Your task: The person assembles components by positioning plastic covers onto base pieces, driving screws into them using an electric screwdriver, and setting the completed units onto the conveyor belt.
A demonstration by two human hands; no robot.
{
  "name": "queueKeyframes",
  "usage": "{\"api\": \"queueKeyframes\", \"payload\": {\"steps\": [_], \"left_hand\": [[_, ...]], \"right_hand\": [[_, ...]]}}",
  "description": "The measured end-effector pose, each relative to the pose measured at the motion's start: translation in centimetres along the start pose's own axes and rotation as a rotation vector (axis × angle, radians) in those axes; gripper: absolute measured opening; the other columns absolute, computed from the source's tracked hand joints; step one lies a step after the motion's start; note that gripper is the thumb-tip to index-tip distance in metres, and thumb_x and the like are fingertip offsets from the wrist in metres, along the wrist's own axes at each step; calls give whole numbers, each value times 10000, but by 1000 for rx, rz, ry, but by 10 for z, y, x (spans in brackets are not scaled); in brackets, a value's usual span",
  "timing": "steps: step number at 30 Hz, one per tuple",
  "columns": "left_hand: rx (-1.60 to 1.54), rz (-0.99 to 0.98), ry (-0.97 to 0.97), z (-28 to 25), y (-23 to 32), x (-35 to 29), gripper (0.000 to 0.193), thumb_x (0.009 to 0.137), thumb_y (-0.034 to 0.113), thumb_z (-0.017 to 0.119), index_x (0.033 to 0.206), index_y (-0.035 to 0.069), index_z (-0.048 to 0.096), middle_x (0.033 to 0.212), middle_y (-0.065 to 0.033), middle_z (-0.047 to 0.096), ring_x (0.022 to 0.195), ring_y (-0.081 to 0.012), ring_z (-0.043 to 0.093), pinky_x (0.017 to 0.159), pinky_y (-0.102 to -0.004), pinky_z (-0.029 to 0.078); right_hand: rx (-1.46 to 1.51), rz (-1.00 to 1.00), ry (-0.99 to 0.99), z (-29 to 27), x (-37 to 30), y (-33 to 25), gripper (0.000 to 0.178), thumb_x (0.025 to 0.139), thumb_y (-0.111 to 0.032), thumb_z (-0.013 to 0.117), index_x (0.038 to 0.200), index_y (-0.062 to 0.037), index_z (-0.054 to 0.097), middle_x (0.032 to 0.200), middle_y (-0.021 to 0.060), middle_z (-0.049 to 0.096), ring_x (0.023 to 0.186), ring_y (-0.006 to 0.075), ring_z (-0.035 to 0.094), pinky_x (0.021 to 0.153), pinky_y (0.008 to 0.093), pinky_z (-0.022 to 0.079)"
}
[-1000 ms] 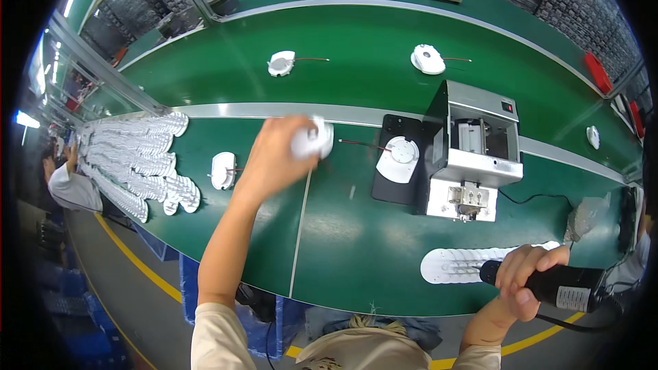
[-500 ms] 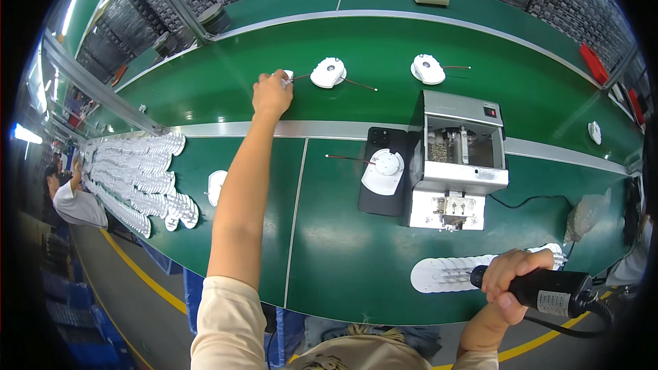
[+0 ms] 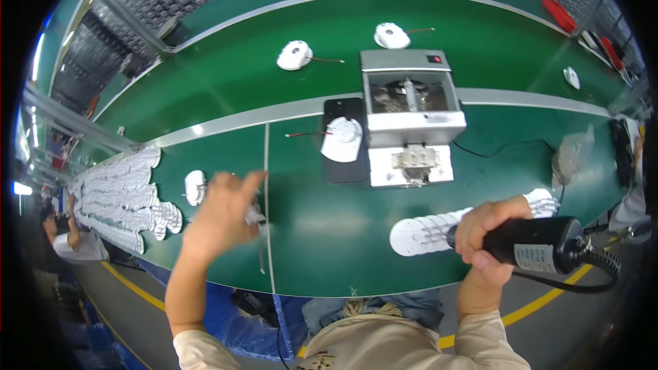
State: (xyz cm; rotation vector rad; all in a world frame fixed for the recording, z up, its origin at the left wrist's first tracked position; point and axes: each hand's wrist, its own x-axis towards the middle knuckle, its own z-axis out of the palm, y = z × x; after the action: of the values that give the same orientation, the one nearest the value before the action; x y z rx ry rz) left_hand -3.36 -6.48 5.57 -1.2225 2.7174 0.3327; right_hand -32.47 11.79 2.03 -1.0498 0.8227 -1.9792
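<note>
My left hand (image 3: 218,216), smeared by motion, is over the left part of the green bench. Its fingers are round a small, blurred whitish piece with a thin wire (image 3: 262,257) trailing toward the bench's front edge. A white rounded housing (image 3: 195,188) lies just beyond that hand. My right hand (image 3: 488,233) grips a black electric screwdriver (image 3: 534,245), held nearly level with its tip pointing left. Under the tip lies a row of overlapping white discs (image 3: 413,236). At the middle, a white housing with a red-black wire (image 3: 342,138) rests on a black smartphone (image 3: 345,175).
A silver screw feeder (image 3: 413,130) stands right of the phone. Two wired white housings (image 3: 295,55) lie on the green belt (image 3: 233,72) behind. Many nested white parts (image 3: 120,192) cover the bench's left end. A clear bag (image 3: 573,154) sits at right. A person (image 3: 79,241) works at far left.
My left hand has come back from the belt to the near bench with the wired piece. The whole view has shifted. The right hand keeps hold of the screwdriver above the discs.
</note>
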Motion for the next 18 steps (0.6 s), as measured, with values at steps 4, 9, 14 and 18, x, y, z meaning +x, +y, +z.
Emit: {"api": "queueKeyframes", "payload": {"steps": [4, 9, 14, 18], "left_hand": [[-350, 258, -39, 49, 41, -10, 689, 563, 15, 678, 1205, 82, 436, 992, -166, 550, 906, -385, 534, 777, -435, 480], [-608, 659, 327, 102, 88, 4, 466, 571, 22, 710, 1014, 68, 572, 1006, -107, 536, 1049, -335, 564, 811, -405, 498], [-614, 801, 360, 102, 127, 29, 323, 594, -2, 673, 902, 63, 600, 1008, -90, 528, 1068, -316, 554, 802, -400, 488], [-616, 850, 318, 107, 131, 38, 297, 607, 8, 666, 891, 57, 596, 1023, -89, 528, 1099, -316, 523, 835, -404, 465]], "right_hand": [[52, 44, -11, -4, -2, -3, 415, 613, 76, 639, 988, 37, 464, 620, 84, 507, 542, 128, 495, 525, 240, 409], [-59, -3, -41, 0, 3, 2, 382, 660, -42, 646, 949, -17, 397, 558, 28, 430, 420, 116, 417, 406, 253, 390], [-59, 2, -83, -4, 4, 2, 389, 658, -33, 635, 963, -14, 393, 561, 33, 437, 424, 121, 429, 412, 259, 402], [-43, -15, -111, -8, 7, 0, 391, 658, -20, 623, 972, -11, 390, 573, 38, 449, 429, 126, 442, 417, 265, 414]]}}
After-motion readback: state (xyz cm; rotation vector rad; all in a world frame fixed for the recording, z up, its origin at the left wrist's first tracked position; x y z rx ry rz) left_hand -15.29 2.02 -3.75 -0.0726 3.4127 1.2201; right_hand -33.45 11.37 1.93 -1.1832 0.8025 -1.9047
